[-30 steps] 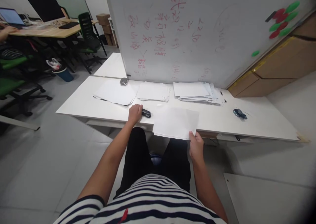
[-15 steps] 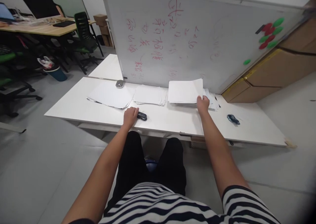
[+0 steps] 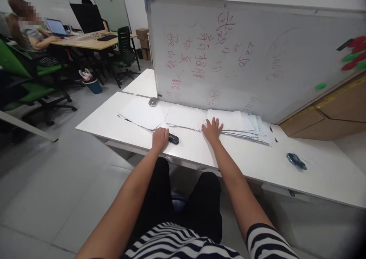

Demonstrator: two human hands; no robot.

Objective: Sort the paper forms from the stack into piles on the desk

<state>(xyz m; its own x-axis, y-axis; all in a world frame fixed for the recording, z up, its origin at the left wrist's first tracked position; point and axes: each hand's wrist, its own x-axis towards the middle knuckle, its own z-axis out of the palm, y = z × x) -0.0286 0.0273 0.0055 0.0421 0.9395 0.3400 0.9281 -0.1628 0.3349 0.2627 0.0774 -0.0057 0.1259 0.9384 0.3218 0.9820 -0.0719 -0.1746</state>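
My left hand (image 3: 160, 139) is closed around one end of a black stapler (image 3: 174, 138) lying at the table's front edge. My right hand (image 3: 212, 130) has its fingers spread and rests at the left corner of the right-hand paper stack (image 3: 230, 120), near the gap beside the middle stack. That middle paper stack (image 3: 186, 116) sits just beyond the stapler. Farther left lie some larger white sheets (image 3: 143, 113), with a dark edge showing underneath.
A whiteboard (image 3: 188, 45) with red writing stands along the back of the white table (image 3: 100, 114). A grey computer mouse (image 3: 153, 101) is by its left corner. To the right are a dark blue device (image 3: 296, 161) and cardboard boxes (image 3: 337, 110). A seated person (image 3: 34, 38) is at a far desk.
My right hand has let go of the lifted sheets, which now lie on the right stack, and has moved left, opening. The view has turned left; my left hand still holds the stapler.
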